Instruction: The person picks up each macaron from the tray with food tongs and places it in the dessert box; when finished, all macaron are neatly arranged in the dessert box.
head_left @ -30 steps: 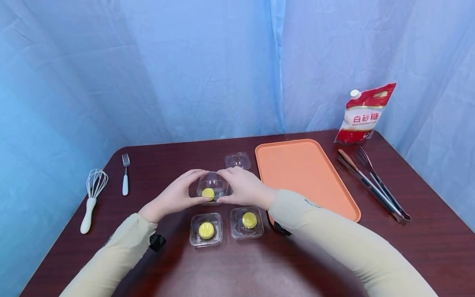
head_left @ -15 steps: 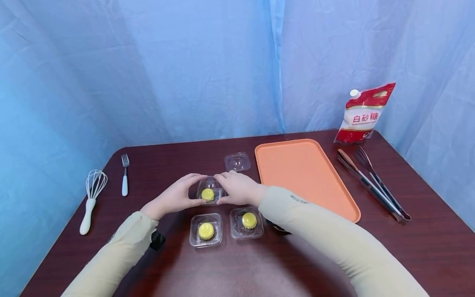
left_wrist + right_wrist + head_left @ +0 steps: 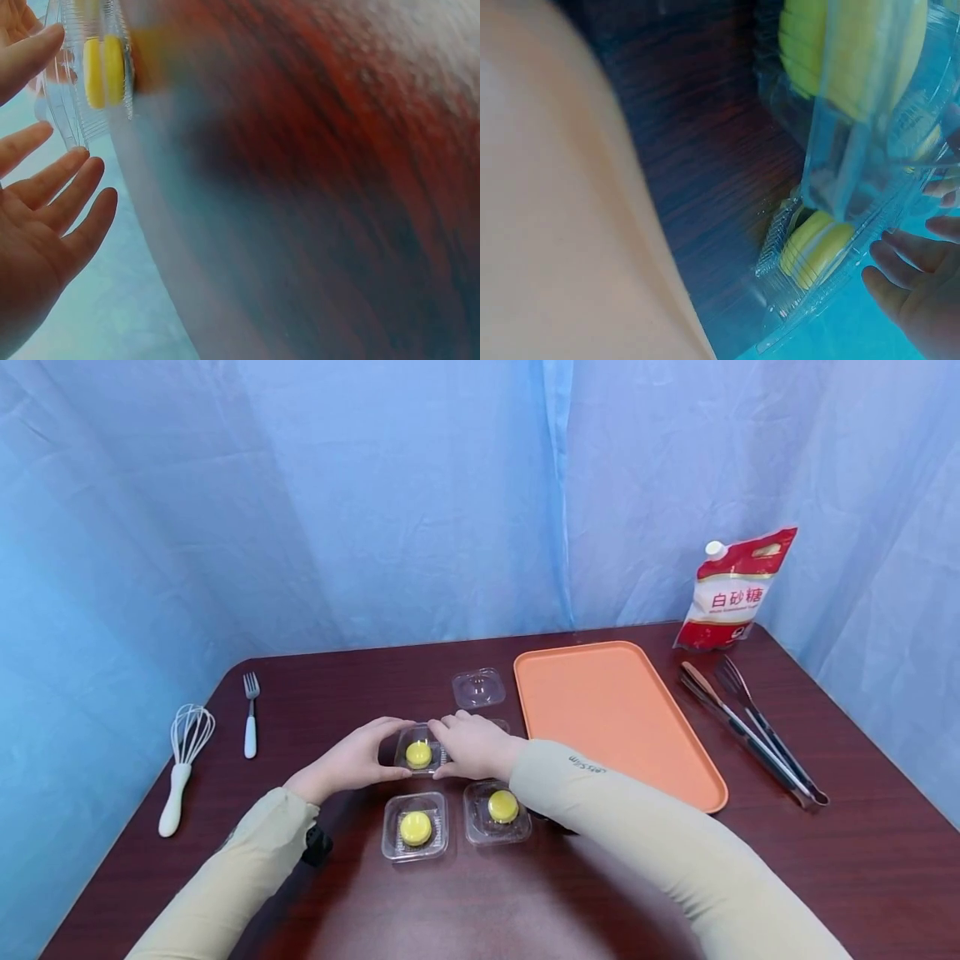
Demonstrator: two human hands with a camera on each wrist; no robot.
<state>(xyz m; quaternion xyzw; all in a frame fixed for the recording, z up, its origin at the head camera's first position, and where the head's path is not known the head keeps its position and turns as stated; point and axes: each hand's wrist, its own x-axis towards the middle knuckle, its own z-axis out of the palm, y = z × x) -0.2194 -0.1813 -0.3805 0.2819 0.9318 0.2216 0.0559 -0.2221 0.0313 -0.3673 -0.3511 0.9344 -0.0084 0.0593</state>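
Note:
A clear plastic box [image 3: 418, 748] with a yellow macaron [image 3: 418, 755] inside stands between my hands in the head view. My left hand [image 3: 352, 760] grips its left side, thumb at the front and fingers at the back. My right hand [image 3: 474, 747] grips the right side and covers much of it. In the left wrist view, my left hand [image 3: 45, 225] has its fingers at the edge of the clear plastic. Nearer me lie two more clear boxes [image 3: 388, 847], [image 3: 480, 839], each holding a yellow macaron [image 3: 415, 828], [image 3: 503, 807].
Behind the right hand lies a clear lid [image 3: 478, 688]. An orange tray [image 3: 611, 718] lies to the right, with tongs [image 3: 757, 739] beyond it and a red-and-white sugar bag [image 3: 735, 589] upright behind. A whisk [image 3: 182, 768] and a fork [image 3: 251, 714] lie at the left.
Both hands have lowered slightly, with the right one shifted a little left. The box's clear top, raised between the hands earlier, now sits lower over the macaron.

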